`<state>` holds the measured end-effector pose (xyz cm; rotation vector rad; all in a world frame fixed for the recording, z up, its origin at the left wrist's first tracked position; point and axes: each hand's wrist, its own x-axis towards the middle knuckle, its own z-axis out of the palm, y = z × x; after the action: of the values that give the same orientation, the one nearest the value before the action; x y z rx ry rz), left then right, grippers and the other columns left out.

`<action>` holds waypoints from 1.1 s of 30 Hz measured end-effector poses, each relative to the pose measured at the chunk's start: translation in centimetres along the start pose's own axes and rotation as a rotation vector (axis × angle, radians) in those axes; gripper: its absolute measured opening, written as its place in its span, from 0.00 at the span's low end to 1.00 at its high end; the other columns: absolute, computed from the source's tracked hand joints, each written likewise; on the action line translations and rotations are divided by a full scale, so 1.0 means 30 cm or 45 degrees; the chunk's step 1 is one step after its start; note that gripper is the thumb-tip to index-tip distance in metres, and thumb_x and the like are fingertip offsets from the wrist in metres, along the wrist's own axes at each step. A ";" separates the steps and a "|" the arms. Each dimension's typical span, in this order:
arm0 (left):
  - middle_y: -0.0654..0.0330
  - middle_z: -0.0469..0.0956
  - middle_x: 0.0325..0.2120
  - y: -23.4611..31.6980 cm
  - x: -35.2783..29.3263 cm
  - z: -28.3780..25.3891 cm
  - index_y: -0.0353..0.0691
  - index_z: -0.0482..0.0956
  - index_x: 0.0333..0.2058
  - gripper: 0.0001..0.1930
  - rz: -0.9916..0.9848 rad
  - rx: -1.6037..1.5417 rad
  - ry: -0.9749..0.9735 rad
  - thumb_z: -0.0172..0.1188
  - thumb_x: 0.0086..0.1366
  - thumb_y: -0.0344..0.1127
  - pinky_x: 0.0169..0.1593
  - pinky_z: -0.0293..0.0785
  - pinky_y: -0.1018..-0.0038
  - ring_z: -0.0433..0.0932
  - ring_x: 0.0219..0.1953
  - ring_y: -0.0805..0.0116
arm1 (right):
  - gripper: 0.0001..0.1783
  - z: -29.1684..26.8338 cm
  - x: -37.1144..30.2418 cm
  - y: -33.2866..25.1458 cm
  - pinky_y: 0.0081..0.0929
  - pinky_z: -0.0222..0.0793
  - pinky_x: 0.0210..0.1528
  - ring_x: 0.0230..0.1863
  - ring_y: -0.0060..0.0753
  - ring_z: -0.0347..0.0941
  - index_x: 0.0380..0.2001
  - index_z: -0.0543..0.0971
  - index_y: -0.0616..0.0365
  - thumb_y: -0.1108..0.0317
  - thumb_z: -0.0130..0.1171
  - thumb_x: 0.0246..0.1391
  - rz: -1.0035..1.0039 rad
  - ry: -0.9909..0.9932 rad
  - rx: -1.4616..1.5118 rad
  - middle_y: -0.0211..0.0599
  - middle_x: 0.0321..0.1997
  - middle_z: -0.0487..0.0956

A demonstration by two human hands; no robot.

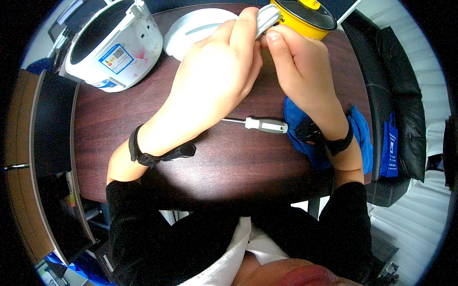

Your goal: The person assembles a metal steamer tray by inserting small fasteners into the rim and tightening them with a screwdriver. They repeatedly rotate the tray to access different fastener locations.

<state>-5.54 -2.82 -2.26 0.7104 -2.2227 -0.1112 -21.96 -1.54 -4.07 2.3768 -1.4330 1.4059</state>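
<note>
Up at the far side of the table, my left hand [217, 62] is closed around a folded bundle of white cord [268, 18]. My right hand [303, 57] comes in from the other side, thumb and finger pinched at the bundle's lower end. Whatever small piece sits in that pinch is too hidden to name. Behind my left hand lies a white round plastic part [183, 31], partly covered. A screwdriver [266, 125] with a white and grey handle lies below my hands, its shaft partly behind my left wrist.
A white rice cooker body [143, 47] with a flower print stands open at the far left. A yellow pot [298, 26] with a dark lid is at the far right. Under my right forearm rests a blue cloth [296, 112]. Beyond the table's right edge is a black sofa [403, 71].
</note>
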 end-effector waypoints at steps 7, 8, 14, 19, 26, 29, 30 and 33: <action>0.49 0.74 0.25 -0.025 -0.026 0.045 0.28 0.67 0.49 0.20 0.096 0.130 0.234 0.56 0.58 0.29 0.29 0.76 0.66 0.77 0.26 0.52 | 0.10 -0.017 0.007 -0.008 0.45 0.68 0.27 0.25 0.52 0.74 0.27 0.73 0.55 0.61 0.52 0.56 -0.091 -0.024 -0.186 0.47 0.20 0.75; 0.49 0.75 0.26 -0.023 -0.028 0.043 0.28 0.68 0.49 0.20 0.076 0.130 0.223 0.56 0.58 0.30 0.30 0.75 0.66 0.78 0.26 0.52 | 0.09 -0.016 0.007 -0.007 0.45 0.67 0.27 0.25 0.52 0.74 0.27 0.73 0.55 0.62 0.52 0.56 -0.103 -0.021 -0.224 0.47 0.20 0.75; 0.43 0.73 0.28 -0.033 -0.020 0.017 0.23 0.61 0.53 0.24 0.132 0.030 0.066 0.53 0.58 0.25 0.30 0.74 0.61 0.75 0.25 0.46 | 0.09 -0.004 0.013 0.006 0.46 0.67 0.27 0.25 0.53 0.73 0.28 0.72 0.56 0.63 0.50 0.58 -0.214 0.033 -0.153 0.48 0.21 0.75; 0.42 0.73 0.27 -0.006 -0.005 -0.002 0.23 0.61 0.52 0.24 0.025 0.008 -0.016 0.54 0.58 0.25 0.30 0.74 0.61 0.75 0.24 0.46 | 0.12 0.011 0.002 0.005 0.45 0.68 0.29 0.28 0.56 0.73 0.28 0.73 0.59 0.63 0.48 0.59 -0.041 -0.008 0.076 0.49 0.23 0.76; 0.40 0.74 0.28 -0.026 0.007 -0.011 0.22 0.62 0.51 0.23 0.094 0.000 0.024 0.54 0.58 0.25 0.30 0.74 0.61 0.76 0.25 0.44 | 0.13 -0.007 0.020 0.045 0.40 0.70 0.33 0.31 0.51 0.76 0.29 0.76 0.61 0.64 0.48 0.60 -0.068 -0.121 0.224 0.49 0.26 0.77; 0.40 0.75 0.29 -0.038 0.002 -0.005 0.22 0.61 0.52 0.23 0.148 0.042 0.069 0.54 0.58 0.23 0.31 0.74 0.60 0.76 0.25 0.44 | 0.12 -0.017 0.017 0.030 0.40 0.70 0.33 0.32 0.51 0.76 0.28 0.76 0.61 0.64 0.49 0.59 0.021 -0.151 0.311 0.49 0.27 0.77; 0.40 0.75 0.29 -0.038 0.002 -0.004 0.21 0.61 0.52 0.23 0.157 0.053 0.078 0.53 0.58 0.23 0.31 0.74 0.60 0.76 0.25 0.44 | 0.12 -0.016 0.020 0.032 0.40 0.70 0.33 0.32 0.52 0.76 0.29 0.76 0.61 0.65 0.49 0.58 -0.008 -0.124 0.308 0.50 0.27 0.77; 0.39 0.75 0.31 -0.021 0.005 -0.009 0.20 0.61 0.52 0.24 0.081 0.081 -0.035 0.53 0.57 0.21 0.32 0.75 0.59 0.76 0.27 0.43 | 0.12 -0.009 0.019 0.045 0.34 0.69 0.33 0.31 0.45 0.74 0.29 0.76 0.62 0.65 0.49 0.59 -0.050 -0.093 0.284 0.45 0.27 0.77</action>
<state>-5.14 -3.38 -2.17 0.6751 -2.2815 -0.0185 -23.03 -2.59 -4.02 2.5985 -1.2984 1.5600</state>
